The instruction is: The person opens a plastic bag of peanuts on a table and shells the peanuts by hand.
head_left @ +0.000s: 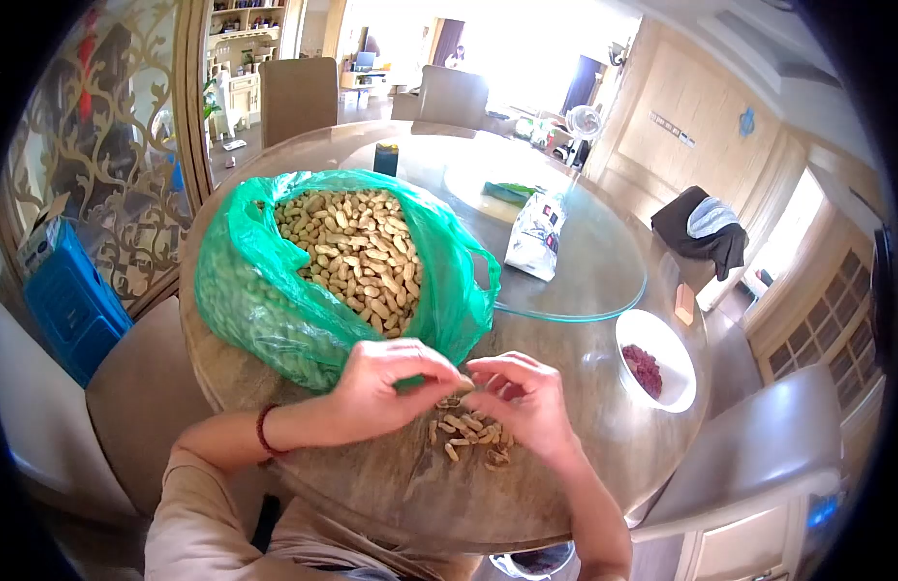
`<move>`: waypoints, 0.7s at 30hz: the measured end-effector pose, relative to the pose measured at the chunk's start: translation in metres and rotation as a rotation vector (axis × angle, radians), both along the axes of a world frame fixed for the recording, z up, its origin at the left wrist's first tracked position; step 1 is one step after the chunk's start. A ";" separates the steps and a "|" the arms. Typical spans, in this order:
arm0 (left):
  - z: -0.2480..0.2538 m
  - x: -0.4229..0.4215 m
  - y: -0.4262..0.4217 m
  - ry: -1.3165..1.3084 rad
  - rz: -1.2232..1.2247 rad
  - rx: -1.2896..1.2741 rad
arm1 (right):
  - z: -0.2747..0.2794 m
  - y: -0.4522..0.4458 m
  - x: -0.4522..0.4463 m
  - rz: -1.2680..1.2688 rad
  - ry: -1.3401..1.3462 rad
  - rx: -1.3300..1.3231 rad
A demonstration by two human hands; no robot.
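My left hand (396, 387) and my right hand (522, 397) meet at the fingertips over the near part of the round table, pinching a small peanut between them. Just below lies a small pile of peanuts and shells (473, 429). Behind my left hand a large green plastic bag (275, 329) stands open, full of unshelled peanuts (357, 257). On the right, a white bowl (677, 373) holds reddish shelled kernels (643, 370).
A glass turntable (594, 290) bears a white packet (536, 237) and a green packet (512, 192). A dark jar (386, 160) stands behind the bag. A small orange-brown block (684, 303) sits near the right edge. Chairs surround the table (604, 465).
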State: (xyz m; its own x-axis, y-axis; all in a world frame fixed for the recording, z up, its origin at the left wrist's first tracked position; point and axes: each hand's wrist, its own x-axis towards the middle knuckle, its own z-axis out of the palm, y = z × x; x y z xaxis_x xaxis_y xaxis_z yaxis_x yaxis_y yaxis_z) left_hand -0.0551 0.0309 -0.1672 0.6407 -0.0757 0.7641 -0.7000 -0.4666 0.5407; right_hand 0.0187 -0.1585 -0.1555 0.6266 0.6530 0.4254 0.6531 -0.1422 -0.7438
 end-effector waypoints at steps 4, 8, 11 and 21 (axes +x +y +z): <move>-0.013 -0.005 -0.008 0.157 -0.112 -0.183 | -0.014 0.002 0.000 0.124 -0.069 0.093; -0.014 -0.005 -0.006 0.266 -0.158 -0.289 | -0.013 0.003 -0.002 0.134 0.027 0.185; -0.013 -0.006 -0.006 0.304 -0.178 -0.306 | -0.017 0.001 -0.004 0.135 0.160 0.226; -0.022 -0.005 -0.005 0.449 -0.298 -0.368 | -0.018 0.001 -0.004 0.153 0.160 0.181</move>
State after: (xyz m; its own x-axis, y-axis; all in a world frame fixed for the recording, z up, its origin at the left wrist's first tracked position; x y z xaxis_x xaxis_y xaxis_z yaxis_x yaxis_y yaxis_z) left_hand -0.0604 0.0261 -0.1891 0.8955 -0.0838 0.4371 -0.4397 -0.0156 0.8980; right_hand 0.0150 -0.1572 -0.1730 0.5954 0.6676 0.4470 0.5287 0.0934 -0.8437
